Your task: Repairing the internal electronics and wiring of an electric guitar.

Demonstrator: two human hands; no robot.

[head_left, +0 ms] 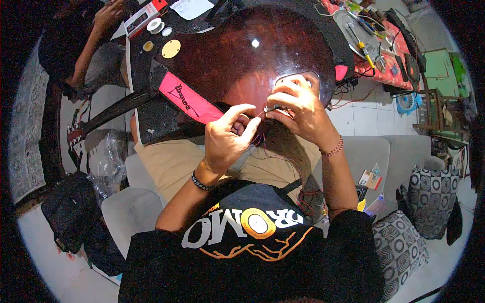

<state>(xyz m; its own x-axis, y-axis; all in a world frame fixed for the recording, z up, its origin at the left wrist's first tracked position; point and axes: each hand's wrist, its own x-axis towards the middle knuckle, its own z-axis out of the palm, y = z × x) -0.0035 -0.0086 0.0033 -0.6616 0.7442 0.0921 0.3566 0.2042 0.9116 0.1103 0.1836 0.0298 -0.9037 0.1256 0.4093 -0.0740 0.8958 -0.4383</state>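
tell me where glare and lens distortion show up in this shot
Head view: a small white glare spot sits on the glossy dark red guitar back; fisheye bends the white tiled floor lines and blackens the corners; both hands, left hand and right hand, look sharp.

Single view, head cam, fisheye, looking steeply down from above the person's chest and lap. Close in: left hand (226, 137) and right hand (298, 108) sit just above frame centre, over the dark red guitar body (237, 60) filling upper centre. Edges bend toward the rim; floor at lower left, cluttered red table (376, 58) upper right.
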